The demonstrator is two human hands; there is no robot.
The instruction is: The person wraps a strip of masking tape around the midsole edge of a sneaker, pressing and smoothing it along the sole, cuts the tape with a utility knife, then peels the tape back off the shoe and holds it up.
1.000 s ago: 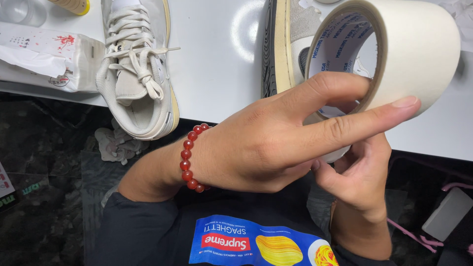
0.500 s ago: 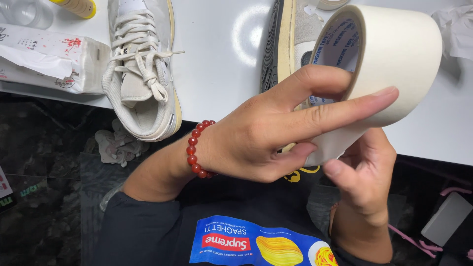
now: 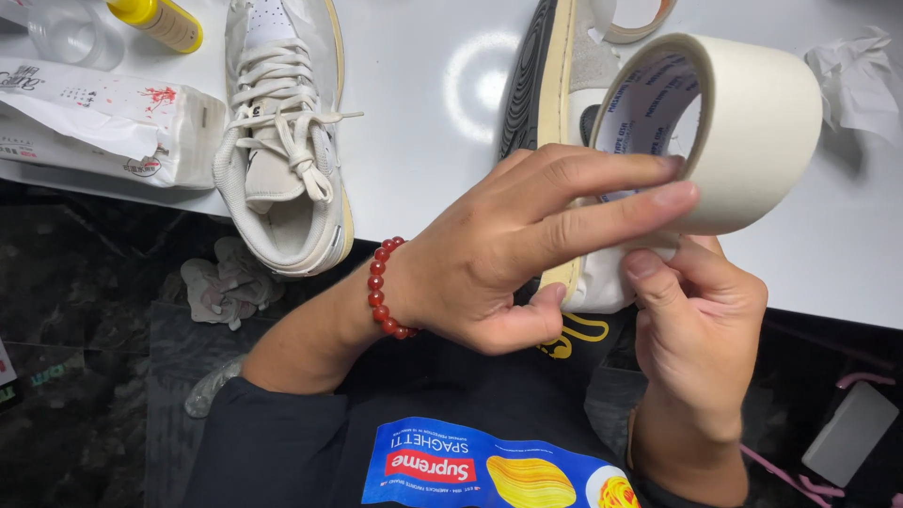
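The white table point(image 3: 423, 141) fills the top of the view, and the tape roll point(image 3: 743, 132) — wide, cream, with a printed inner core — is held up over its near edge. Left of the roll, a shoe point(image 3: 541, 103) lies on its side, sole showing; further left a laced shoe point(image 3: 282, 160) sits upright, overhanging the edge. Beyond that lies a white paper packet point(image 3: 113, 127) with a red mark, and a yellow bottle point(image 3: 160, 21) at the top.

The left hand point(image 3: 508, 254) reaches across with fingers spread flat, two fingertips point(image 3: 673, 193) on the roll's rim. The right hand point(image 3: 701, 310), just under the roll, pinches what seems to be the tape's loose end, thumb up — the end itself is hidden.

Against half a second back, the roll sits slightly higher and the left fingers reach further along it.
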